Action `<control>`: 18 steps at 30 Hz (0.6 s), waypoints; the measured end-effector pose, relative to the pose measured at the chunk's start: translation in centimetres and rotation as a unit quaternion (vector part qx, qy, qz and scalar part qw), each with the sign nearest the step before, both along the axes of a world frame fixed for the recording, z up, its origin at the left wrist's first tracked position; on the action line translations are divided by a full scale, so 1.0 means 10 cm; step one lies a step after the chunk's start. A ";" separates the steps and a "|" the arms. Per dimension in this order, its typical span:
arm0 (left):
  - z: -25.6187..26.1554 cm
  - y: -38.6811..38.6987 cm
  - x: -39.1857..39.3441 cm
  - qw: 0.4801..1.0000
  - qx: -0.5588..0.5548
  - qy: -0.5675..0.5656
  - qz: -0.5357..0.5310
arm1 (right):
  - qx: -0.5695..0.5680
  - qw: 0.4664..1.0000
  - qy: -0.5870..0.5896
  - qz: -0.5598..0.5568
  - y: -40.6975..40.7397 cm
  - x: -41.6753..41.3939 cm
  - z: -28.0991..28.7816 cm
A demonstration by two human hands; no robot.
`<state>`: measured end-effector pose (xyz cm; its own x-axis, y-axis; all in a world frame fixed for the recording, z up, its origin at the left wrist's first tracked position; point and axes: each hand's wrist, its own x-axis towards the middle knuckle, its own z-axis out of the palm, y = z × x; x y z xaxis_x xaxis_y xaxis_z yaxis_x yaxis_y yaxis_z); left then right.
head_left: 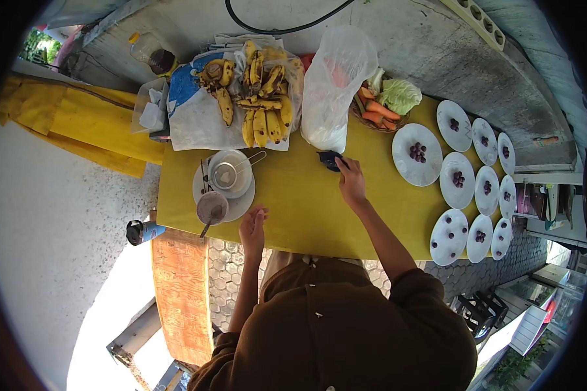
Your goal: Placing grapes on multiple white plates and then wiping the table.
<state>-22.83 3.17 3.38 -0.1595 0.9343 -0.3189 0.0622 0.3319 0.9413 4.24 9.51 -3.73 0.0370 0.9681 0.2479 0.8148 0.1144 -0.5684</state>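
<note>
My right hand (353, 180) grips a small dark cloth-like bundle (330, 160) on the yellow tabletop (298, 195), just in front of a white plastic bag (330, 107). My left hand (252, 227) hovers by the table's front edge, fingers loosely bent, with nothing seen in it. To its left, a white plate (244, 207) carries a bowl with a small wire strainer (224, 176) and a cup (212, 201) with purplish residue and a spoon (206, 228). At the right, several white plates (406, 166) bear small dark purple balls (417, 153).
Bananas (264, 122) lie on sacking at the back, beside a plastic box (149, 110) and an oil bottle (152, 54). A basket of carrots (377, 113) and a cabbage (399, 96) stands near the wall. A blue tumbler (144, 232) stands beyond the left edge, above a wooden bench (182, 293).
</note>
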 end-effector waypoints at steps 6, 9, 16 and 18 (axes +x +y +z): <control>-0.17 -0.10 -0.08 0.999 -0.008 0.009 -0.045 | -0.068 0.992 -0.022 0.101 -0.29 -0.54 -0.04; -0.27 -0.08 -0.09 0.999 -0.025 -0.015 -0.033 | -0.109 0.948 -0.004 0.299 -0.99 -1.30 -0.05; -0.13 0.07 -0.07 0.997 0.013 -0.032 -0.063 | -0.009 0.991 0.133 0.023 -0.85 -0.45 0.18; -0.13 0.07 -0.15 0.997 0.019 -0.023 -0.070 | -0.007 0.977 0.094 -0.193 -0.75 0.22 0.13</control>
